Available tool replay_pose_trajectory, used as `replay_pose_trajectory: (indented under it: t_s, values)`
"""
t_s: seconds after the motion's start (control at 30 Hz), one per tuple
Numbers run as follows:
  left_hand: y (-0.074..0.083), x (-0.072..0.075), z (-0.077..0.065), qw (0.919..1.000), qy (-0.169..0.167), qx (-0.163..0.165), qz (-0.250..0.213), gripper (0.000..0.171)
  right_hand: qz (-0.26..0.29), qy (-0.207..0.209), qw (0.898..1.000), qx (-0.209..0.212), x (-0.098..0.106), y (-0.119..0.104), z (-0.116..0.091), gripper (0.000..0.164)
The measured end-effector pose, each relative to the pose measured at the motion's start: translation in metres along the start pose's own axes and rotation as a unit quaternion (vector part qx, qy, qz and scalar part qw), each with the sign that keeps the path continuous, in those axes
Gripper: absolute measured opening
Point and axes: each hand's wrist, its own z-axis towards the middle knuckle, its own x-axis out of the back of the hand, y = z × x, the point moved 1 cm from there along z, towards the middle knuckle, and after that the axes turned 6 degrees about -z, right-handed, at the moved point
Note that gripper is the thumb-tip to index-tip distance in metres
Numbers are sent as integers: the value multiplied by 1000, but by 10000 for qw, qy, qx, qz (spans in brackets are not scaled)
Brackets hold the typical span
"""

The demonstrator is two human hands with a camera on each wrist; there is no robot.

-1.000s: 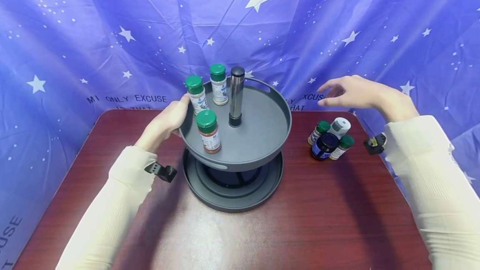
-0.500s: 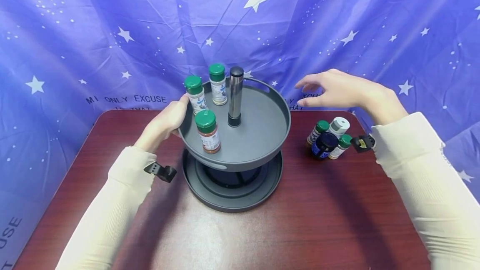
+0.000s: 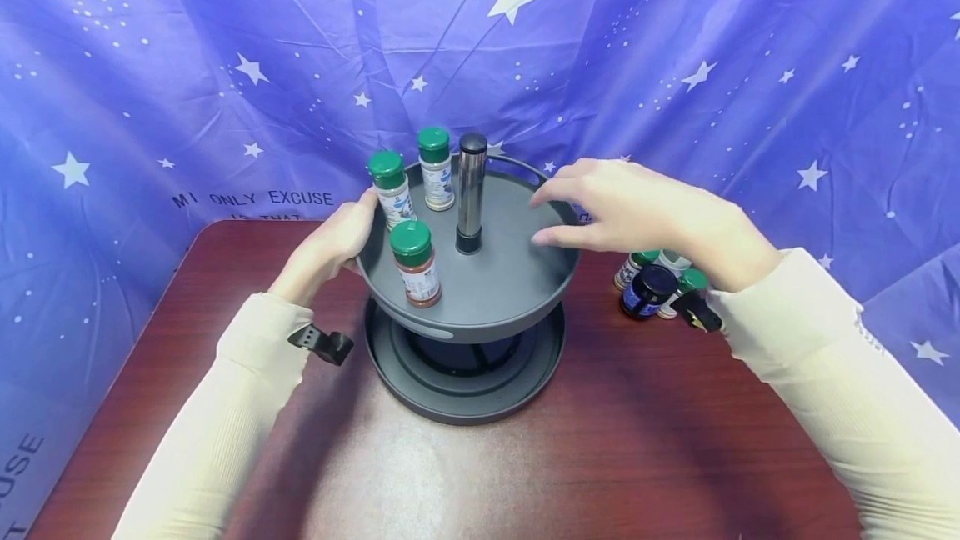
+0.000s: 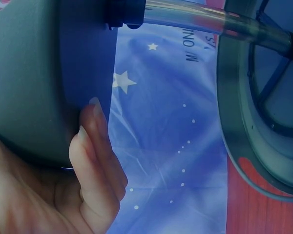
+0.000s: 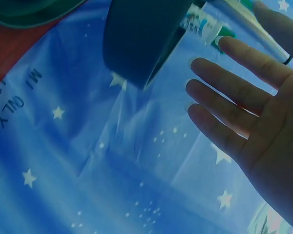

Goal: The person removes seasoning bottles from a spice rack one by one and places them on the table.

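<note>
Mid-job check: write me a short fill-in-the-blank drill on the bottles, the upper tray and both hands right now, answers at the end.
1. Exactly ____ spice bottles stand on the upper tray.
2. The left hand grips the edge of the upper tray, while the right hand holds ____.
3. Every cap on those bottles is coloured ____.
4. In the head view, the blue-labelled jar stands to the ____ of the upper tray.

Missing words: three; nothing; green; right.

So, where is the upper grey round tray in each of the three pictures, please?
Head: the upper grey round tray sits at the centre.
Left wrist: upper left, outer wall and underside showing.
Right wrist: top centre, mostly outer wall.
Shared landmark: the blue fabric curtain with white stars.
</note>
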Motion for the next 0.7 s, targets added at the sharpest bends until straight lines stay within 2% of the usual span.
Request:
replay_pose_trajectory:
  t_s: [0.13, 0.47, 0.6, 0.7]
  values:
    - [0, 0, 0, 10000, 0, 5, -21, 79, -46, 105, 9998, 158, -4, -12, 2, 48]
    - [-1, 0, 0, 10000, -29, 16, -20, 80, 181, 787, 9919, 975, -17, -39, 7, 49]
    - [-1, 0, 0, 10000, -31, 23, -29, 80, 107, 990, 9868, 1279, -24, -49, 7, 49]
    - [-1, 0, 0, 10000, -33, 12, -34, 81, -114, 1386, 9779, 1559, -31, -56, 8, 46]
